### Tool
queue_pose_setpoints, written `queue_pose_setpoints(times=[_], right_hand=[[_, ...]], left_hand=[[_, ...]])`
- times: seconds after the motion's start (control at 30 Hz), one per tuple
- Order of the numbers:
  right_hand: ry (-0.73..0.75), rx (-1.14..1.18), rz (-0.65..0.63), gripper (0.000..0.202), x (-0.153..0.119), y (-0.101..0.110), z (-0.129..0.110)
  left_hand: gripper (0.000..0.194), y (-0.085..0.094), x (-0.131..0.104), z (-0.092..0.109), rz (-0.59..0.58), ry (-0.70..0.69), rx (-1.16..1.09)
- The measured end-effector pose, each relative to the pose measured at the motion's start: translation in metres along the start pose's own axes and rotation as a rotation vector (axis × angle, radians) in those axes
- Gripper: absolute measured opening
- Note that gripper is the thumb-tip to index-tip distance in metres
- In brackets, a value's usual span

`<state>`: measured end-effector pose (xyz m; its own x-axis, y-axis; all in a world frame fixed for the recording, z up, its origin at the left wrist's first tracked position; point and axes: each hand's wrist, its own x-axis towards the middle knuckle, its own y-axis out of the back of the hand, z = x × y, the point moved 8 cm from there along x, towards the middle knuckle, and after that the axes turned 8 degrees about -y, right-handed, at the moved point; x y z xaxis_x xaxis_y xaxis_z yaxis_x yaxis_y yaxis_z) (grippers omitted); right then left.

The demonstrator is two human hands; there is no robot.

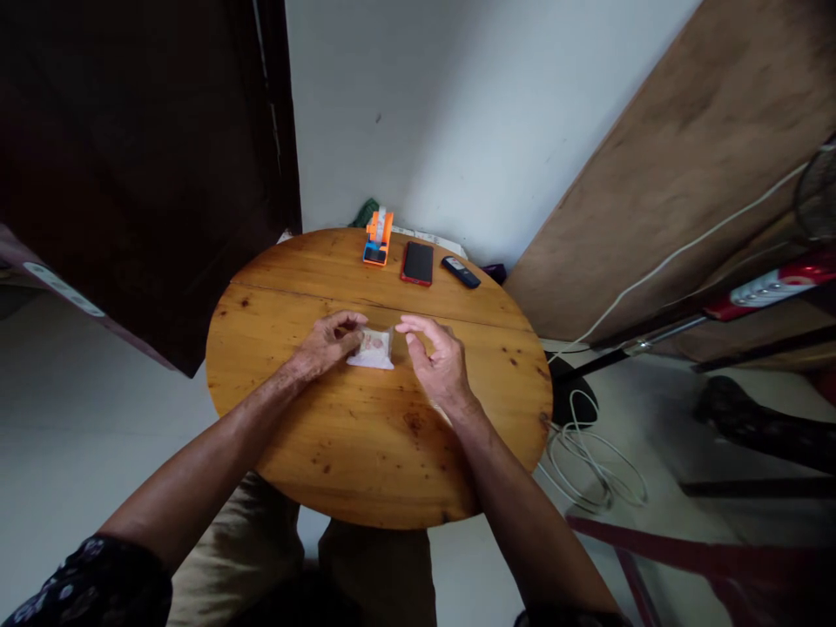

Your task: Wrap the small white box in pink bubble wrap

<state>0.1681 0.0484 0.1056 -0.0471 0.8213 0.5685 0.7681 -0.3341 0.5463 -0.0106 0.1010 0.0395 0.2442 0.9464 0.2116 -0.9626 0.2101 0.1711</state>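
A small white packet in clear plastic wrapping (374, 350) lies on the round wooden table (353, 453) between my hands. My left hand (330, 341) is at its left side, with the fingers curved and the thumb on the packet's upper left edge. On the other side, my right hand (439, 355) is beside the packet's upper right corner. Its thumb and fingers are apart, with the fingertips close to the plastic. Whether those fingertips touch the wrapping is too small to tell.
Toward the table's far edge stand an orange and blue tape dispenser (377, 239), a dark phone with a red edge (416, 263) and a black handset (461, 272). A white wall rises behind. Coiled pale cable (594, 470) lies on the floor to the right.
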Motion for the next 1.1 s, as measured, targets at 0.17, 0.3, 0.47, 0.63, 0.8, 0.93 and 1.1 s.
queue_pose_setpoints(times=[0.17,0.3,0.47,0.63,0.8,0.93,1.1], right_hand=[[0.004,-0.012,-0.046,0.034,0.0,-0.006,0.003],[0.018,-0.029,-0.053,0.035,-0.001,-0.009,0.001],[0.095,-0.043,-0.094,0.034,-0.004,-0.015,-0.008],[0.149,-0.121,-0.161,0.035,-0.007,-0.026,-0.013],[0.095,-0.07,-0.09,0.029,-0.005,-0.018,-0.007],[-0.085,0.045,0.013,0.029,0.001,-0.005,0.018],[-0.142,0.124,-0.269,0.064,0.001,-0.022,0.029]], left_hand=[[0.047,0.01,0.002,-0.003,0.074,-0.034,0.06],[0.036,0.011,0.001,0.008,0.091,-0.107,0.121],[0.01,0.002,-0.003,0.033,-0.003,-0.296,0.212],[0.01,-0.007,-0.006,0.034,-0.088,-0.34,0.246],[0.008,-0.008,-0.005,0.03,-0.117,-0.304,0.173],[0.017,0.004,-0.003,0.019,-0.016,-0.185,0.044],[0.044,0.013,-0.003,-0.001,0.076,-0.026,0.007]])
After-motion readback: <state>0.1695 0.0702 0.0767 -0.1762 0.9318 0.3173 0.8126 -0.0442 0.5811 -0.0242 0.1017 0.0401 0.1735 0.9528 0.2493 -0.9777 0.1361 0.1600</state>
